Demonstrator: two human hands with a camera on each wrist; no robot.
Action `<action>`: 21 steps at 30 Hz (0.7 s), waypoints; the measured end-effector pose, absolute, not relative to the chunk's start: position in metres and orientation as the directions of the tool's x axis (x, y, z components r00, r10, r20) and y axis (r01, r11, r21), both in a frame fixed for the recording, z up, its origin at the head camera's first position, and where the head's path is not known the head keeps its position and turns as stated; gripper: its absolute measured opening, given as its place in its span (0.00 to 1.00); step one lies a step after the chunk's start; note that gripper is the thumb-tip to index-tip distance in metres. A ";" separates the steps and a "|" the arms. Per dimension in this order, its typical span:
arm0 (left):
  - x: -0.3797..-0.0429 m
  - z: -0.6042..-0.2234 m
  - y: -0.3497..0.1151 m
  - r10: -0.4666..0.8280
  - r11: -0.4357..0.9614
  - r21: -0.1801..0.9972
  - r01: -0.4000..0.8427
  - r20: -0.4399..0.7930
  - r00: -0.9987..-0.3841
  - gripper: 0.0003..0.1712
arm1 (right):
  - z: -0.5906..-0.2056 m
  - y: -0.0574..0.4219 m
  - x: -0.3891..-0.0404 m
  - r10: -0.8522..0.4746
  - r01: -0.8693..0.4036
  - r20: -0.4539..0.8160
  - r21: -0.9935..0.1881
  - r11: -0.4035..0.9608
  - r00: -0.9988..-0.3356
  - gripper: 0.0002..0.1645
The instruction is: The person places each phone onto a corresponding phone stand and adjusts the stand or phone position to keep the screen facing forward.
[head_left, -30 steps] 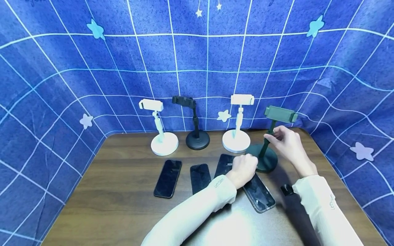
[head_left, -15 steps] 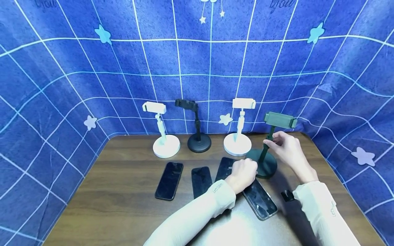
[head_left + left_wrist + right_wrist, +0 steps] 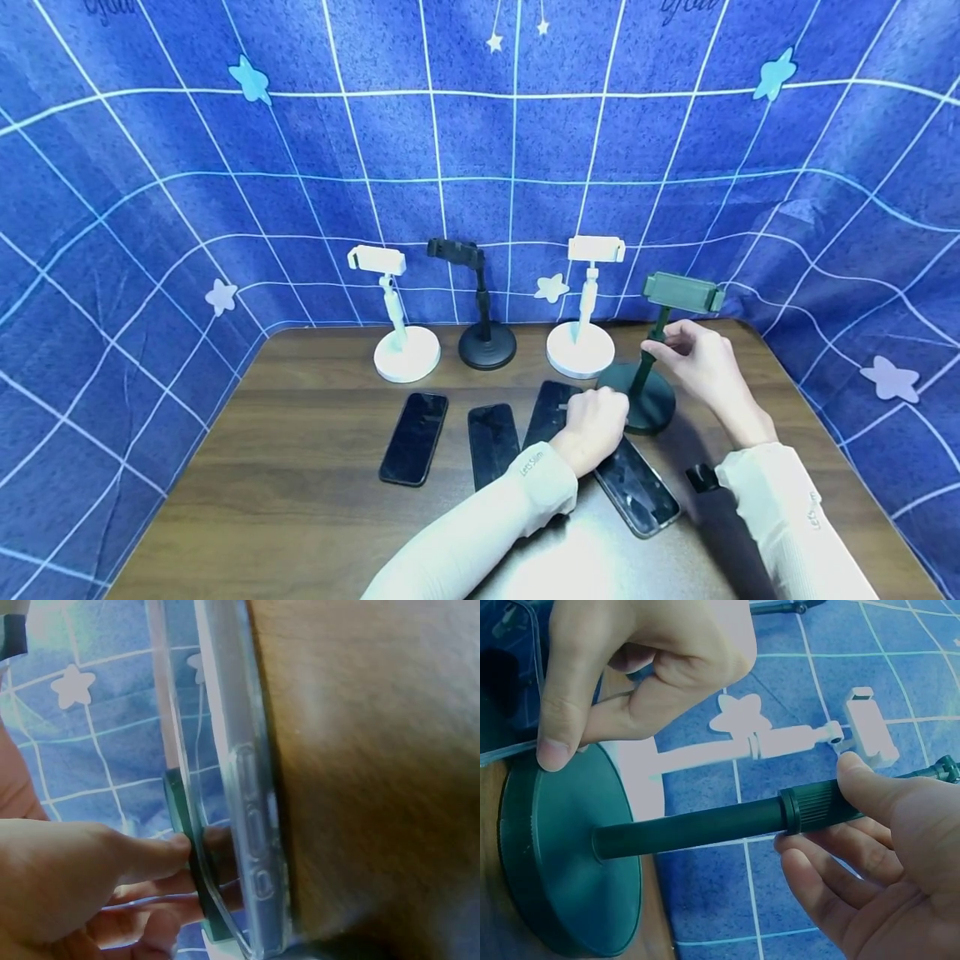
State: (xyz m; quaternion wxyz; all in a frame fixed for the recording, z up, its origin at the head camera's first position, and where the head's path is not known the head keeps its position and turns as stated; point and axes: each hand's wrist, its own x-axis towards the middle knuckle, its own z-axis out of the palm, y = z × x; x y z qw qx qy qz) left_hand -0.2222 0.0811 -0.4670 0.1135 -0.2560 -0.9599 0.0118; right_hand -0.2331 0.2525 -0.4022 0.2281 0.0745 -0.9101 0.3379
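In the head view, a green phone stand [image 3: 683, 292] stands upright at the right of the brown table. My left hand [image 3: 592, 423] pinches the edge of its round base [image 3: 577, 847], thumb on one side and fingers curled on the other. Higher up, my right hand [image 3: 703, 367] holds the stem [image 3: 705, 826] at its ribbed collar [image 3: 821, 806] between thumb and fingers. The stand's clamp holds no phone. A phone [image 3: 637, 486] lies flat just below my left hand; its clear case [image 3: 259, 825] shows edge-on in the left wrist view.
Two white phone stands [image 3: 407, 354] and a black one [image 3: 487, 346] line the back of the table [image 3: 300, 517]. Several phones lie before them, including one at left [image 3: 414, 439]. A small black object [image 3: 702, 477] is by my right sleeve. Blue cloth [image 3: 465, 133] surrounds the table.
Since a second ago, the green stand and the phone below my left hand have shifted slightly toward the near edge. Both hands keep their hold; the head view has tilted a little.
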 end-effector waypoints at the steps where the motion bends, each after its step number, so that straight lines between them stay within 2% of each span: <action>1: -0.222 -0.467 0.081 0.490 0.871 -0.082 0.485 0.215 -0.845 0.08 | -0.403 0.252 -0.233 0.020 -0.289 0.464 -0.584 0.759 -0.886 0.16; 21: -0.215 -0.470 0.073 0.469 0.882 -0.064 0.467 0.224 -0.854 0.10 | -0.400 0.251 -0.229 0.049 -0.232 0.398 -0.625 0.745 -0.916 0.21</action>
